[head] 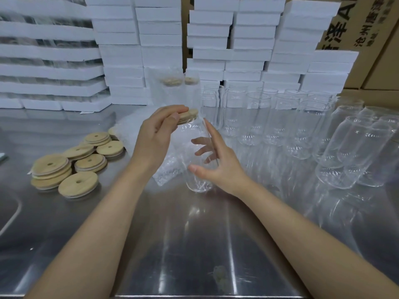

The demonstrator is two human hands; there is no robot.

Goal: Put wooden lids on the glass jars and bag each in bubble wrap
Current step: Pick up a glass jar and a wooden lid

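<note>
While the left hand (157, 134) pinches a wooden lid (189, 116) at the mouth of a glass jar (197, 184), the right hand (218, 162) wraps that jar's side, thumb in front, fingers behind, at mid-tabletop (194, 244), bubble wrap (166, 171) just left.

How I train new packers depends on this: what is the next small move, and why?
Probably press the wooden lid flat onto the glass jar: the left hand holds it tilted at the mouth while the right hand grips the jar.
</note>
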